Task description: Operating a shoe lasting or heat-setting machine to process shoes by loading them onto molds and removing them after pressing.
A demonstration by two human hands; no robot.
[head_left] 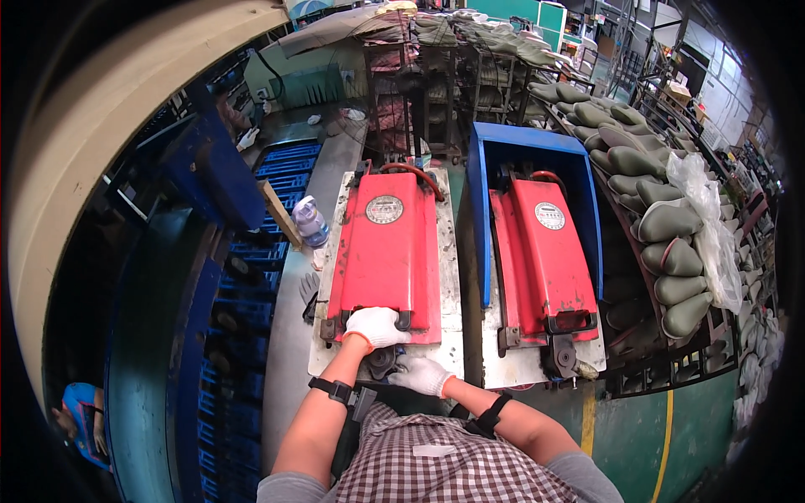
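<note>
My left hand (375, 329), in a white knit glove with an orange cuff, is closed over the front handle of a red machine cover (386, 260). The handle itself is hidden under the glove. Just below it, a dark round metal part (381, 362) sticks out at the machine's front. Beside that part is my right hand (422, 375), also gloved in white, its fingers curled in toward the part. What those fingertips hold, if anything, is hidden. The cover lies lowered over a pale metal base plate (451, 335).
A second red machine (553, 251) stands to the right inside a blue guard (480, 218). Past it, a rack holds several grey-green shoe-shaped pieces (675, 220) and plastic film (708, 226). At left are a clear bottle (310, 222), a dark glove (309, 287) and a blue conveyor. A person (82, 419) is at lower left.
</note>
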